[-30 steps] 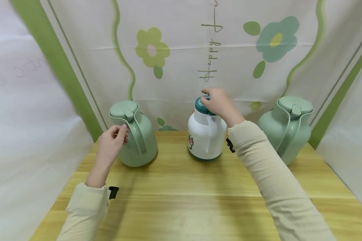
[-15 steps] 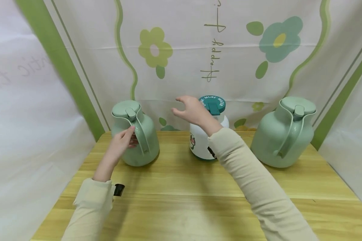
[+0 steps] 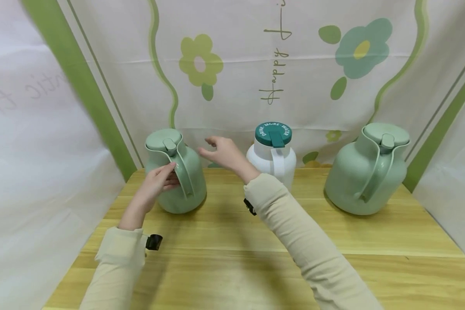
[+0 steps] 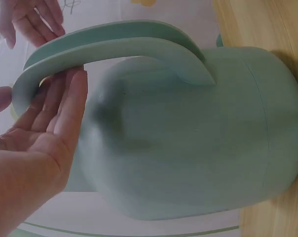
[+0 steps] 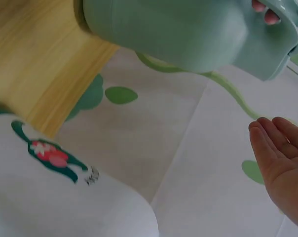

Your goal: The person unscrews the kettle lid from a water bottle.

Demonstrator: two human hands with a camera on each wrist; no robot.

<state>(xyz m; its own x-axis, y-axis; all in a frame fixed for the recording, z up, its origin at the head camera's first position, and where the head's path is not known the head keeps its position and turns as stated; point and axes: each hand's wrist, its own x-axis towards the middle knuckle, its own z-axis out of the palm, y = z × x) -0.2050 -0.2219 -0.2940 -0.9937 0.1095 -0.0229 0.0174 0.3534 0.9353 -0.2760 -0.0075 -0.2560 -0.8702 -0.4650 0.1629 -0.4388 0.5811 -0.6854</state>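
Note:
A light green thermos jug (image 3: 182, 185) stands upright at the left of the table. My left hand (image 3: 156, 183) is at its handle, fingers through the loop and thumb against the outside. The left wrist view shows these fingers under the handle (image 4: 124, 42), only slightly bent. My right hand (image 3: 226, 153) hovers between this jug and a white thermos jug (image 3: 252, 157), its thumb and fingers apart and nothing between them. The white jug has a dark green lid (image 3: 273, 134); my right forearm hides part of its body. In the right wrist view its flower print (image 5: 50, 155) shows.
A second light green jug (image 3: 366, 176) stands at the right, its handle facing me. All the jugs stand near the back of the wooden table (image 3: 217, 267). A white cloth (image 3: 236, 64) printed with flowers hangs behind; more cloth (image 3: 35, 172) hangs at the sides.
My right hand has left the white jug's lid and moved left toward the left green jug. My left hand has moved from beside that jug's handle into its loop. The jugs stay in place.

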